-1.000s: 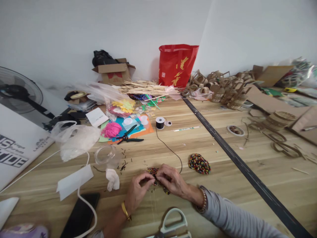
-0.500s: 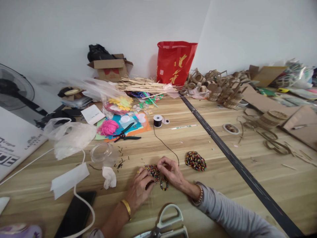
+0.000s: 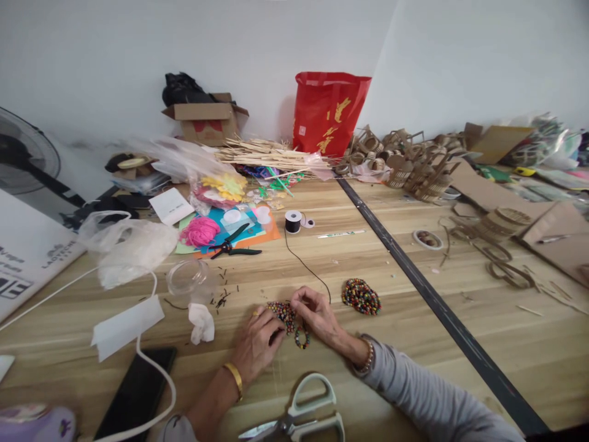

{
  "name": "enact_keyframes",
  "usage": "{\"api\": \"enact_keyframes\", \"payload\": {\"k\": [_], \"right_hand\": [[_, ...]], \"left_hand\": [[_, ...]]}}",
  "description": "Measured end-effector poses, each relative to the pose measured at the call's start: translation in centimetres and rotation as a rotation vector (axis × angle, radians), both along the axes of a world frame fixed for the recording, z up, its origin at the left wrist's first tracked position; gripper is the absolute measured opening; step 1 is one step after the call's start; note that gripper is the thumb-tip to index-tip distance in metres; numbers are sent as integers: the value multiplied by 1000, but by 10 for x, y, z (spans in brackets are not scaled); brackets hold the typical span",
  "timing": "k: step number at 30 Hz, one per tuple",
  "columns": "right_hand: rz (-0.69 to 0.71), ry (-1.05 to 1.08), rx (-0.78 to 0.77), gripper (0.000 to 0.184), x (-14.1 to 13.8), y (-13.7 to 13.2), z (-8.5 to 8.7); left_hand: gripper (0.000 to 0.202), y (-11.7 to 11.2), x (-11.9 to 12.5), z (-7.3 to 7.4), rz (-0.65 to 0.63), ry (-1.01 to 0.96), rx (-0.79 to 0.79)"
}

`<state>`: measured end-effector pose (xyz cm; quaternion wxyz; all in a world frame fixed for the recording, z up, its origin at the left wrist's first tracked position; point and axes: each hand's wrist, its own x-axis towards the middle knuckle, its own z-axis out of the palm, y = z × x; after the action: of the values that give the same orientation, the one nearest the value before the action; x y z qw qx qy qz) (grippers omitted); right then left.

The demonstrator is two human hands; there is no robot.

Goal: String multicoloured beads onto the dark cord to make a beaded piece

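Note:
Loose multicoloured beads [image 3: 281, 312] lie in a small heap between my two hands. My left hand [image 3: 258, 336] rests at the heap's left side, fingers curled and thumb close to the index finger; anything in its tips is too small to make out. Over the heap's right edge, my right hand [image 3: 317, 312] pinches a thin black cord [image 3: 307, 270] that runs back to a spool [image 3: 292, 222]. Just below its fingers hangs a short loop of strung beads [image 3: 302, 337], touching the table. A pile of strung beads [image 3: 361, 296] lies to the right.
Scissors [image 3: 301, 411] lie near the front edge. On the left are a clear jar [image 3: 188, 279], crumpled tissue [image 3: 201, 323], a phone [image 3: 138, 393] and a white cable [image 3: 161, 374]. Black-handled pliers [image 3: 232, 244] lie farther back. A dark strip [image 3: 427, 294] crosses the table rightward.
The view has shifted slightly, so the scissors show more fully. Both hands stay at the bead heap in nearly the same pose.

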<state>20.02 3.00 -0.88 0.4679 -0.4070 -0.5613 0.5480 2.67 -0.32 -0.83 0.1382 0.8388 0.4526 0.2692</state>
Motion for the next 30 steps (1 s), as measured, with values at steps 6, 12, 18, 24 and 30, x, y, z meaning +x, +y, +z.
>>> {"api": "enact_keyframes", "payload": {"k": [6, 12, 18, 24, 30], "right_hand": [[2, -33, 33, 38, 0, -1, -1], [57, -103, 105, 34, 0, -5, 2], [75, -260, 383, 24, 1, -9, 2], [114, -331, 541, 22, 1, -10, 1], [106, -336, 598, 20, 0, -10, -1]], "left_hand": [[14, 4, -3, 2, 84, -252, -57], [9, 6, -9, 6, 218, -585, -329], [12, 8, -12, 6, 267, -736, -543], [12, 9, -11, 7, 233, -779, -570], [12, 9, -12, 5, 224, -838, -598]]}}
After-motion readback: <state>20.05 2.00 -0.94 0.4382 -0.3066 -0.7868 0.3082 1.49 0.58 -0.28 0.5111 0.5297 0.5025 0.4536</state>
